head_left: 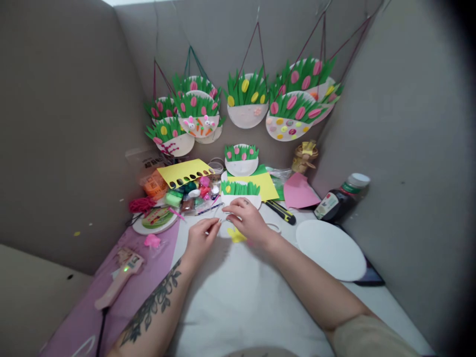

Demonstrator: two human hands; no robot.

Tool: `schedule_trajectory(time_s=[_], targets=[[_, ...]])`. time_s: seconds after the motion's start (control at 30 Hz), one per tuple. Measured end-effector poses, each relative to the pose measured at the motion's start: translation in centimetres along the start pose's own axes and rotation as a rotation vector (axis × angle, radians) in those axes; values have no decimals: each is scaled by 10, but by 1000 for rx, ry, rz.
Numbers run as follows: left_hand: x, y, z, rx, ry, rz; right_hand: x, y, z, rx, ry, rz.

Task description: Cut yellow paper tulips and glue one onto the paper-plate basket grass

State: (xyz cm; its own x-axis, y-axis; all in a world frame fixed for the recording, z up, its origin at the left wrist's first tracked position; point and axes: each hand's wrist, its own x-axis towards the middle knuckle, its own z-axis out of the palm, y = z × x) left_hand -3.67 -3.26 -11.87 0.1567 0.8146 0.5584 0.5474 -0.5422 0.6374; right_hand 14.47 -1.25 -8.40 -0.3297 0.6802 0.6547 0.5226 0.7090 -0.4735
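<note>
Over the middle of the white tabletop, my left hand [203, 237] is closed in a pinch. My right hand [248, 220] is close beside it, fingers bent and pressed together near the left fingertips. Something thin and pale may be between them, too small to make out. Under the right hand lie yellow paper pieces [237, 235], partly covered. Just beyond the fingers rests a white paper-plate pocket [243, 199] with green paper grass and one yellow flower. A black-and-yellow box cutter [280, 212] lies to the right of it.
Left stand a pink glue gun [119, 280] with a cord and a pile of clay packs [173, 199]. A white paper oval [330, 250] and a dark bottle [340, 198] are at right. Decorated plate pockets [247, 116] hang along the grey back wall.
</note>
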Motion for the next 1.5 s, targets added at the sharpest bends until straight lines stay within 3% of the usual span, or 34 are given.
schedule_trajectory(time_s=[0.27,0.7,1.03,1.37,1.5], targets=[[-2,10,-1,-41,-65,-46,-9,1,11,-85,91,-127],[-2,11,-6,-50,-172,-126,-20,5,25,83,140,12],[2,4,-7,-37,-194,-108,-19,8,29,139,58,177],[3,1,-7,-11,-205,-21,-16,12,28,202,-21,158],[0,2,-7,-17,-214,-56,-14,12,25,221,-15,180]])
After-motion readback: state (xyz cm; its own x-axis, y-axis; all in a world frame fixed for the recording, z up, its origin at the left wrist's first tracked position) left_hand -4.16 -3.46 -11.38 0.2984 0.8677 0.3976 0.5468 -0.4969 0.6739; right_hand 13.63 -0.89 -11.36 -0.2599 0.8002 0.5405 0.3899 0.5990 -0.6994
